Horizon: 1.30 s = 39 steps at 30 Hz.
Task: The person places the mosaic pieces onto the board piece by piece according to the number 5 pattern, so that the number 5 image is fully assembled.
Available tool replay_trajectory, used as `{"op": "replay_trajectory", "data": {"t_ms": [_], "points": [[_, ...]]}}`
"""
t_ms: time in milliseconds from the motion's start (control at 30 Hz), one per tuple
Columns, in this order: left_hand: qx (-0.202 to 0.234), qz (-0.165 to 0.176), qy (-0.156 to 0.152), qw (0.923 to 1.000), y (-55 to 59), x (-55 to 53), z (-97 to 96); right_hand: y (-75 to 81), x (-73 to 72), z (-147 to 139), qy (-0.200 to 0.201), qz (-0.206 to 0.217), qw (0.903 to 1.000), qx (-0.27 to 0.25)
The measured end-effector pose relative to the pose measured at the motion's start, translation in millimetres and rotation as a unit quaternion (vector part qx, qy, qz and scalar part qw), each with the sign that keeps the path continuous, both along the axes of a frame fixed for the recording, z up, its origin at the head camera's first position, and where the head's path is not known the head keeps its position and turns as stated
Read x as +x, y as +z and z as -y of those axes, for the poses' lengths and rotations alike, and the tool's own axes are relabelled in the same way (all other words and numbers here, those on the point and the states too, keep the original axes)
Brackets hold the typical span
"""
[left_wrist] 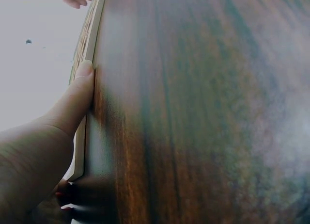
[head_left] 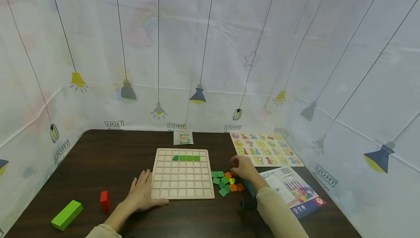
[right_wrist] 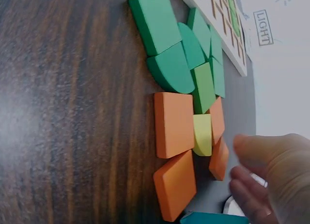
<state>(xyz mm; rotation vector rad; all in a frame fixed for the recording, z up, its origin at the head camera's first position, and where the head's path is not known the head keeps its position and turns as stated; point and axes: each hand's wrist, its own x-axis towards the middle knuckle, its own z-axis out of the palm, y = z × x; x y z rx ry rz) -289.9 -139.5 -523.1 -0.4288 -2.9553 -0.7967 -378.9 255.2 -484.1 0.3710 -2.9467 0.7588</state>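
Observation:
A wooden grid board (head_left: 183, 199) lies flat on the table, with a row of green pieces (head_left: 189, 158) in its upper part. My left hand (head_left: 141, 193) rests at the board's near left corner. Its thumb (left_wrist: 72, 98) lies against the near edge, and its fingers stretch along the left side. To the right of the board is a cluster of loose green, orange and yellow pieces (right_wrist: 174, 124). My right hand (head_left: 244, 168) is over the far right of this cluster, thumb and fingers bent but apart, nearest the orange pieces (right_wrist: 219, 158). No piece shows between them.
A small pattern card (head_left: 183, 138) lies behind the board. Farther right are a number puzzle board (head_left: 262, 148) and a printed sheet (head_left: 295, 190). A dark teal object (head_left: 249, 188) is partly behind the right forearm. Green (head_left: 67, 215) and red blocks (head_left: 105, 201) stand at left.

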Motion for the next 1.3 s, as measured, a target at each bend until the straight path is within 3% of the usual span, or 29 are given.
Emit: {"op": "replay_trajectory", "data": {"t_ms": [167, 300, 533, 800, 1067, 1300], "points": [[-0.002, 0.008, 0.0, 1.0, 3.4, 2.1, 0.2, 4.6, 1.2, 1.8, -0.003, 0.037, 0.9988, 0.032], [-0.004, 0.008, 0.0, 1.0, 3.3, 1.5, 0.0, 3.9, 1.9, 4.2, -0.003, 0.039, 0.9986, 0.034], [-0.014, 0.018, 0.003, 0.9997, 5.2, 0.1, 0.2, -4.3, -2.9, 10.1, 0.029, -0.005, 0.9992, 0.026], [-0.01, 0.034, 0.005, 0.9994, 6.5, 1.9, 0.4, -10.5, -7.7, 10.1, 0.018, -0.015, 0.9996, 0.018], [-0.012, 0.027, 0.005, 0.9996, 6.8, 2.3, 0.2, -8.3, -9.0, 15.5, 0.002, -0.041, 0.9991, 0.009], [-0.015, 0.018, 0.005, 0.9997, 7.3, 3.5, -0.8, -9.5, -9.6, 22.5, 0.032, -0.108, 0.9936, -0.006]]}}
